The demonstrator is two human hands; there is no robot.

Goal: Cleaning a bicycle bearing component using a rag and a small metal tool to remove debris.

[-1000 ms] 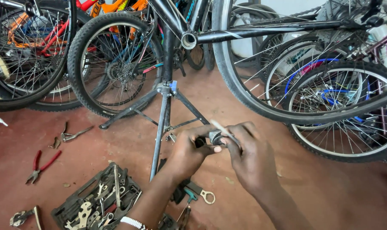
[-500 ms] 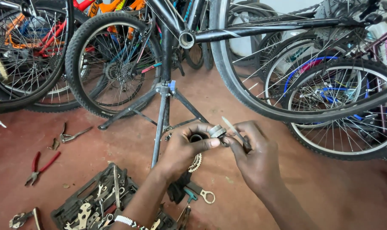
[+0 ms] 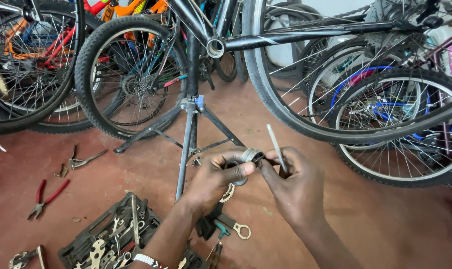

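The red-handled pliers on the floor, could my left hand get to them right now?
Probably not as things stand: the left hand is busy pinching a small metal ring part. The red-handled pliers lie apart on open floor, with nothing between.

A reddish-brown floor (image 3: 385, 224), scuffed and evenly lit, fills the lower half. Bicycles crowd the back from nine to three o'clock, their wheels (image 3: 131, 74) overlapping, with a black repair stand (image 3: 188, 134) at centre holding a dark frame. At seven o'clock lies an open tool tray (image 3: 106, 239), red-handled pliers (image 3: 46, 197) at eight.
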